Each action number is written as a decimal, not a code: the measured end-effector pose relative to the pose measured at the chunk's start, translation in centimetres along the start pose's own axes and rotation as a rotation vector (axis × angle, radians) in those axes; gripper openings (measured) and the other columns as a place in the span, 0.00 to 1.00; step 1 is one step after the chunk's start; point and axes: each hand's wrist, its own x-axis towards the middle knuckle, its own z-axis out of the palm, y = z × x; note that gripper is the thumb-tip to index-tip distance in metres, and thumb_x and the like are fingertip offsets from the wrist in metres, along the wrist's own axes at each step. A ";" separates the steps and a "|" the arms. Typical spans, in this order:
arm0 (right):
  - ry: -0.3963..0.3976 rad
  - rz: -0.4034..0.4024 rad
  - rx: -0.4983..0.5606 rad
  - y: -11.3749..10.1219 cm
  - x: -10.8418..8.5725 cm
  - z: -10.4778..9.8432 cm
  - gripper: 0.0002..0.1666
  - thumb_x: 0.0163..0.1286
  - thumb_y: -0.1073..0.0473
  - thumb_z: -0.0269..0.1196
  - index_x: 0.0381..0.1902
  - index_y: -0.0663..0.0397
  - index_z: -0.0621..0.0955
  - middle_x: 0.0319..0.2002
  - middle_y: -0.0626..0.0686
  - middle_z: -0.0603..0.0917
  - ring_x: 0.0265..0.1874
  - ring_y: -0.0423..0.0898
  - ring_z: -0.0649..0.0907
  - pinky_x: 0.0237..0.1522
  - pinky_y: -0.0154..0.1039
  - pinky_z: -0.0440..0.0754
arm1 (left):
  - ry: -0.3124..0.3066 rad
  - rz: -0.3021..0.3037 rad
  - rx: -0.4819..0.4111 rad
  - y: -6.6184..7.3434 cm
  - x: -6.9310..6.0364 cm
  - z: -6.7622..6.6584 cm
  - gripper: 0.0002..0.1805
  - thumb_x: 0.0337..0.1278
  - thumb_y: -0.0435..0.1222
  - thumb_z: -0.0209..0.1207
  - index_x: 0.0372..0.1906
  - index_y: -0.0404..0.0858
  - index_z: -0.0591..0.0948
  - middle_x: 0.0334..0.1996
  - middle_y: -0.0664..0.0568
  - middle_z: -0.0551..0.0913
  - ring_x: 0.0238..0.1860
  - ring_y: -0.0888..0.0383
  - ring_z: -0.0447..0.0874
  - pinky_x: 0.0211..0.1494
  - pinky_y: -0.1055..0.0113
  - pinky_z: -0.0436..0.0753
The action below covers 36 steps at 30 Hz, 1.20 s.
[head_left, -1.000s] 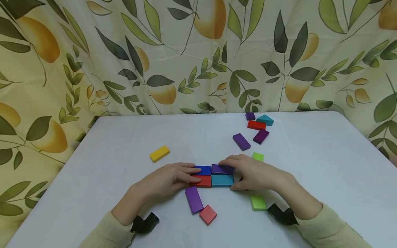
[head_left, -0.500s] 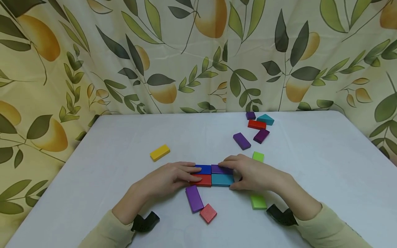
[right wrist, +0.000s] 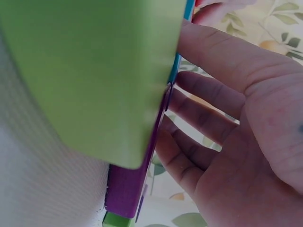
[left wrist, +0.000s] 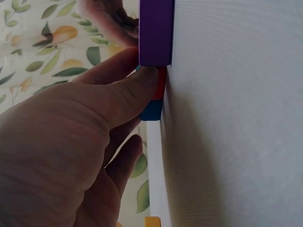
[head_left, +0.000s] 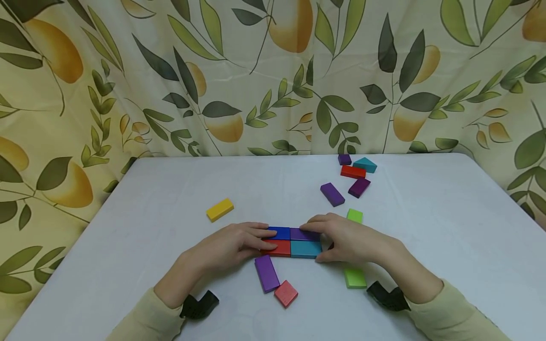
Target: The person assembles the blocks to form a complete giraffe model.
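Observation:
Four-sided flat toy blocks lie edge to edge in two rows: blue (head_left: 280,233) and purple (head_left: 299,234) behind, red (head_left: 282,249) and teal (head_left: 306,249) in front. My left hand (head_left: 232,244) rests nearly straight fingers on the blue and red blocks; the left wrist view shows its thumb (left wrist: 142,82) against the red one. My right hand (head_left: 351,239) grips the purple and teal pair, a finger at the back and the thumb at the front. Beneath that hand, a dark purple block (right wrist: 125,189) is partly hidden.
Close in front lie another purple block (head_left: 267,273) and a pink square block (head_left: 286,294). Green blocks (head_left: 355,278) lie near the right hand. A yellow block (head_left: 220,210) is at back left; several blocks, including a teal triangle (head_left: 364,165), are at back right.

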 end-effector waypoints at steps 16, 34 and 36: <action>0.005 0.015 0.006 -0.1 0.0 0.0 0.35 0.62 0.55 0.74 0.67 0.55 0.78 0.63 0.54 0.77 0.62 0.56 0.74 0.59 0.53 0.79 | 0.004 0.010 0.022 0.2 0.0 0.0 0.22 0.69 0.32 0.62 0.64 0.50 0.82 0.69 0.61 0.73 0.74 0.58 0.61 0.70 0.59 0.70; 0.004 0.035 0.009 0.0 0.0 0.1 0.36 0.62 0.54 0.74 0.67 0.53 0.77 0.64 0.52 0.77 0.62 0.55 0.74 0.60 0.53 0.78 | -0.004 0.028 0.040 0.2 -0.1 -0.1 0.24 0.67 0.30 0.62 0.65 0.49 0.81 0.70 0.60 0.72 0.74 0.57 0.61 0.70 0.59 0.70; 0.005 0.033 0.007 0.0 0.0 0.1 0.36 0.62 0.54 0.75 0.67 0.53 0.77 0.64 0.52 0.77 0.62 0.55 0.74 0.60 0.53 0.78 | -0.005 0.028 0.047 0.2 -0.1 -0.1 0.24 0.67 0.30 0.62 0.65 0.49 0.82 0.70 0.60 0.72 0.74 0.57 0.61 0.70 0.59 0.70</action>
